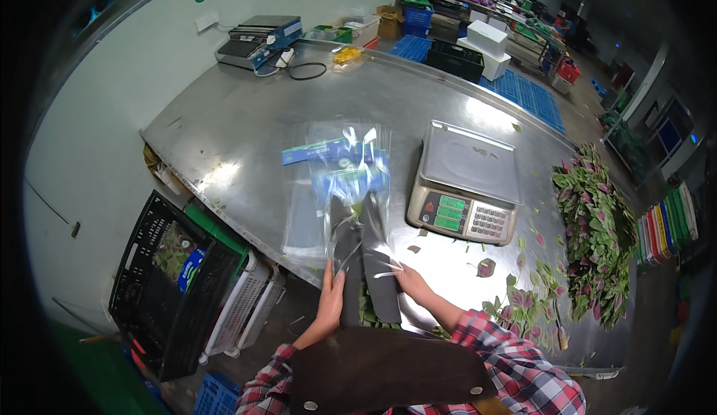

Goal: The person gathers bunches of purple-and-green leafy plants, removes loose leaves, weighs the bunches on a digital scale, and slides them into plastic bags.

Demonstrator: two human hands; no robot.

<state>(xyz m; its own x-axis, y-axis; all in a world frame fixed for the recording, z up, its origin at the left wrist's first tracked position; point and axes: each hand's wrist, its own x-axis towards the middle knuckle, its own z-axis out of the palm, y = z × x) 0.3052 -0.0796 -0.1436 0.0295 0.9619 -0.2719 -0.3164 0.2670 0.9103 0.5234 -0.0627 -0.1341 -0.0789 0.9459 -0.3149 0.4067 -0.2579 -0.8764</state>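
Observation:
Between my two hands lies a dark grey folded sheet (384, 288) with green leaves (366, 307) showing inside its fold. Its far end reaches into a clear plastic bag (343, 183) with a blue and green printed band. My left hand (328, 303) is closed along the left edge, its fingers pointing away from me. On the right edge, my right hand (414, 284) pinches the glossy film of the bag. More flat clear bags (304, 221) lie underneath on the metal table (254, 128). A digital scale (470, 172) stands just to the right, with leaf scraps on its pan.
Red-and-green leafy stems (594, 236) are heaped at the right edge, with loose leaves (523, 310) nearer me. A black crate (142, 310) holding a packed bag stands at the lower left. A second scale (261, 42) with a cable sits at the far left corner.

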